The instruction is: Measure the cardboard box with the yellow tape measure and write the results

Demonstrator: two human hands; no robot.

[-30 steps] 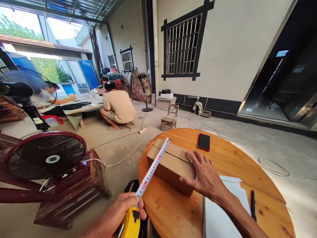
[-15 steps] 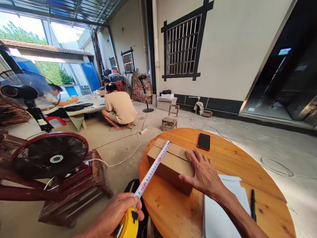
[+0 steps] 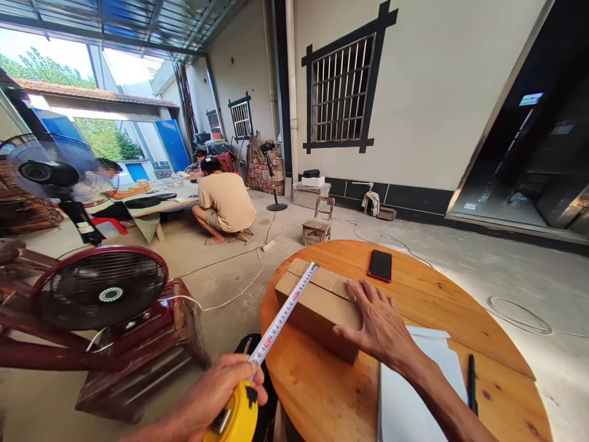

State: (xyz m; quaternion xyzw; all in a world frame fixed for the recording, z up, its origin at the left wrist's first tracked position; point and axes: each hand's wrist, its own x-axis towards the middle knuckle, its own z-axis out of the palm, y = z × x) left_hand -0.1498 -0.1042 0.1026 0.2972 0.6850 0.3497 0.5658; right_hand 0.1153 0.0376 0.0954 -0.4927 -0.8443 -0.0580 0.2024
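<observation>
A closed brown cardboard box (image 3: 317, 307) lies on the round wooden table (image 3: 317, 393). My left hand (image 3: 232, 383), low in the head view, is closed around a yellow tape measure (image 3: 237, 417). Its white blade (image 3: 280, 316) runs out slantwise across the top of the box, with the end hook at the far edge. On the right end of the box rests my right hand (image 3: 380, 319), fingers spread over the top and thumb toward the near side. White paper (image 3: 409, 399) lies partly under my right forearm.
A phone (image 3: 380, 265) with a red edge and a black pen (image 3: 472, 383) lie on the table. Left of it stand a dark red fan (image 3: 110, 294) and a taller fan (image 3: 43, 172). Beyond, a person (image 3: 225, 199) squats by another table, near a small wooden chair (image 3: 317, 224).
The view has shifted very slightly. Both hands, the tape measure and the box keep the same places relative to one another.
</observation>
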